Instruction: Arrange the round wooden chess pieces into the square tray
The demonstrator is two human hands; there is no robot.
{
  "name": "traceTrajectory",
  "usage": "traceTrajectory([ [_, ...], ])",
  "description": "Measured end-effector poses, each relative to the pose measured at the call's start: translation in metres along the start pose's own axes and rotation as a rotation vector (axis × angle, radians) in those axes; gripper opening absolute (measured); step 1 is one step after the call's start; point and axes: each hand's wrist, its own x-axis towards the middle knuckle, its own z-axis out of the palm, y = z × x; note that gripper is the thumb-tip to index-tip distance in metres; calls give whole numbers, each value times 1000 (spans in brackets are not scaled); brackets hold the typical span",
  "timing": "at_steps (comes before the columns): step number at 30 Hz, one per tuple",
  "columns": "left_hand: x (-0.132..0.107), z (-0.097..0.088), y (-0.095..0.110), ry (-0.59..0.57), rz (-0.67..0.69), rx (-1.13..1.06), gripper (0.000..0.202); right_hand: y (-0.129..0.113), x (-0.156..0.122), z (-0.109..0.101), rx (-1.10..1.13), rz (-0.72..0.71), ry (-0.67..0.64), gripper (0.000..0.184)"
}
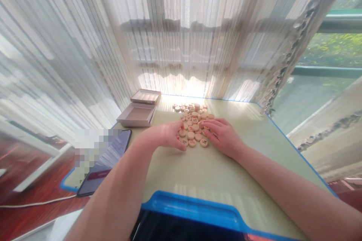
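A loose heap of round wooden Chinese chess pieces (190,135) lies on the pale table, some face up with red or black characters, others blank side up. My left hand (171,135) curves round the heap's left edge, thumb and fingers apart, touching pieces there. On the right side, my right hand (223,135) rests palm down over several pieces with its fingers spread, partly covering them. Neither hand lifts a piece. Farther back, more chess pieces (189,108) sit close together, a few seemingly stacked.
An open shallow box (137,114) stands at the back left, with its lid (145,96) behind it. A phone (107,162) with a white cable (39,202) lies on the left. The table has a blue edge (195,205); sheer curtains (183,45) hang behind.
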Motion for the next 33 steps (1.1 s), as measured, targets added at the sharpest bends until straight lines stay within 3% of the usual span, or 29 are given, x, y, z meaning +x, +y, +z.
traceTrajectory([
  [6, 6, 2, 5, 57, 21, 73, 45, -3, -1, 0, -59, -11, -125, 46],
  [13, 16, 11, -3, 167, 86, 94, 12, -2, -1, -1, -57, -10, -163, 49],
  [17, 15, 11, 0, 173, 124, 85, 13, -3, -1, -1, -45, -8, -154, 47],
  [23, 10, 13, 17, 216, 255, 56, 37, -3, -1, 0, -49, 2, -156, 48],
  [33, 17, 18, 20, 275, 275, 33, 29, -3, -1, -1, -38, -42, -134, 41],
])
